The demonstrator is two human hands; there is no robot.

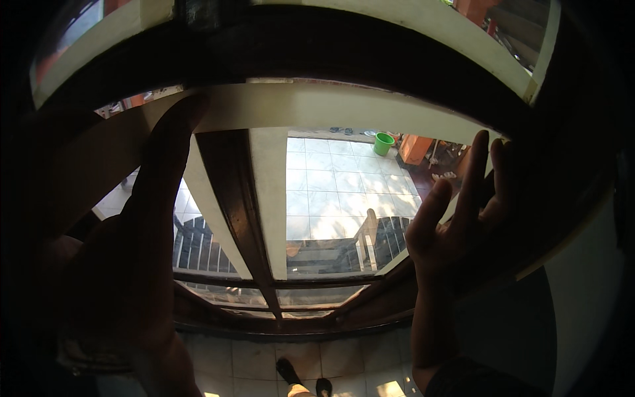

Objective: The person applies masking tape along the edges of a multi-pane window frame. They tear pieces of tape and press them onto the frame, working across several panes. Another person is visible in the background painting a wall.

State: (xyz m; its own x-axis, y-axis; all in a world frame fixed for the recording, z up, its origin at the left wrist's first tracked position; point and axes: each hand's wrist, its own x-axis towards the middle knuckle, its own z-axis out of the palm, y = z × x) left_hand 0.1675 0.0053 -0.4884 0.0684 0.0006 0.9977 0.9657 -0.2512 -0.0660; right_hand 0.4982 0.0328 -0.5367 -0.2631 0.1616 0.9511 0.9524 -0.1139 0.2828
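A pale flat strip, perhaps paper or tape, runs along the top of the panes in a dark wooden window frame. My left hand, large and dark in shadow, has its thumb laid over the strip's left part; its other fingers are mostly hidden. Near the strip's far right end, my right hand is raised with its fingers apart. Its index fingertip meets the strip, or the glass beside it. Similar pale strips, such as the upright one, border the panes.
Through the glass show a tiled terrace, a green bucket, an orange pillar base and a wooden bench. Below the window, my feet in dark footwear stand on floor tiles. A pale wall is at the right.
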